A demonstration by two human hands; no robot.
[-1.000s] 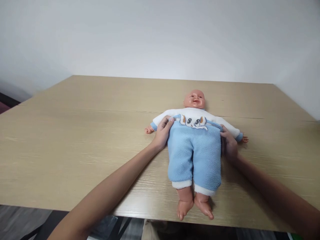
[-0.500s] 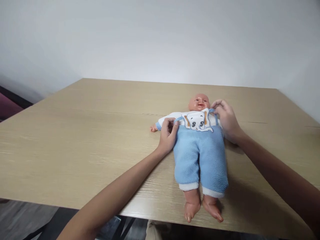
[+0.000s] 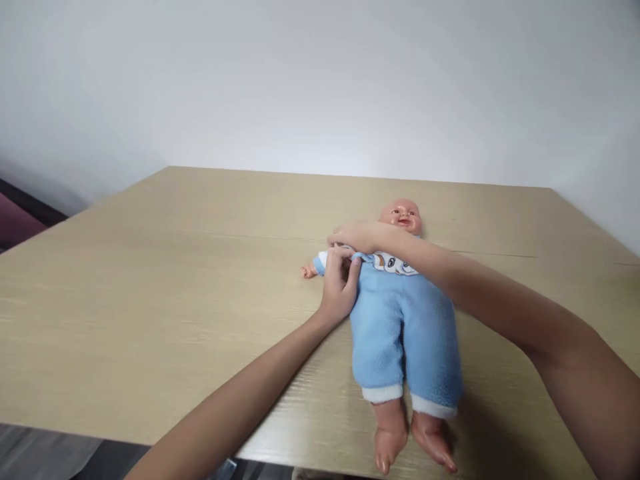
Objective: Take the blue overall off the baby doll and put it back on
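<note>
A bald baby doll (image 3: pixel 401 212) lies on its back on the table, its feet toward me. It wears a white long-sleeved top and light blue fleece overalls (image 3: pixel 380 320) with white cuffs and an elephant face on the bib (image 3: pixel 395 264). At the doll's side on my left, my left hand (image 3: pixel 340 283) is closed on the blue strap (image 3: pixel 361 257) of the overalls. My right hand (image 3: pixel 353 235) reaches across the doll's chest, just above my left hand. Its fingers are bent down, and what they hold is hidden. My right forearm covers part of the bib.
The wooden table (image 3: pixel 175 293) has a thin seam across it and meets a pale wall (image 3: pixel 320 87) behind. A dark and maroon object (image 3: pixel 20 217) stands beyond the left edge. Grey floor (image 3: pixel 40 453) shows below the front edge.
My right hand has let go of the strap near the doll's neck and swung left across the chest to my left hand. My left hand keeps its place. The view has tilted up slightly.
</note>
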